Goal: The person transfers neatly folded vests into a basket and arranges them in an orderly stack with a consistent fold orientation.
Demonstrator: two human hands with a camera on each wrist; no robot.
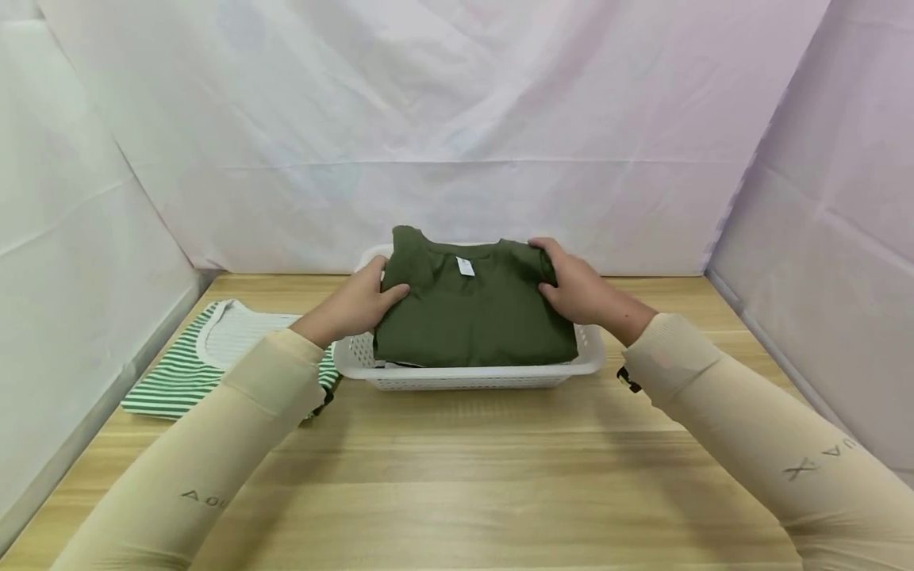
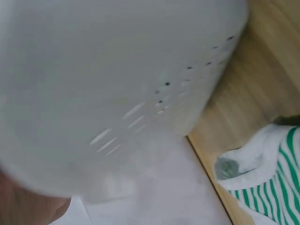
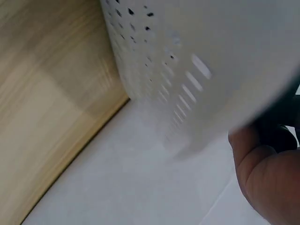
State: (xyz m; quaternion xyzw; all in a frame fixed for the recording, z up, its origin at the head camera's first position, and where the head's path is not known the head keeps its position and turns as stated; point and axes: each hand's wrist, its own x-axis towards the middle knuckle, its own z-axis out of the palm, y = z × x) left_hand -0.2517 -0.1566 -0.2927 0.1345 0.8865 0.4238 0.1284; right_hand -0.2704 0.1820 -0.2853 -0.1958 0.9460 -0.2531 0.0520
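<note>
A folded dark green shirt (image 1: 471,317) with a white neck label lies in a white plastic basket (image 1: 467,373), its collar side raised toward the back rim. At the shirt's left side my left hand (image 1: 360,297) grips the edge, thumb on top. My right hand (image 1: 574,285) pinches the opposite side near the shoulder, thumb in front and fingers behind. Both wrist views are mostly filled by the basket's perforated outer wall (image 2: 187,79); part of the right hand (image 3: 267,173) shows at the edge. The fingers under the cloth are hidden.
Left of the basket, a green-and-white striped garment (image 1: 171,381) lies folded on the wooden table (image 1: 457,476), partly behind my left sleeve. Pale cloth walls (image 1: 457,135) stand at the back and on both sides.
</note>
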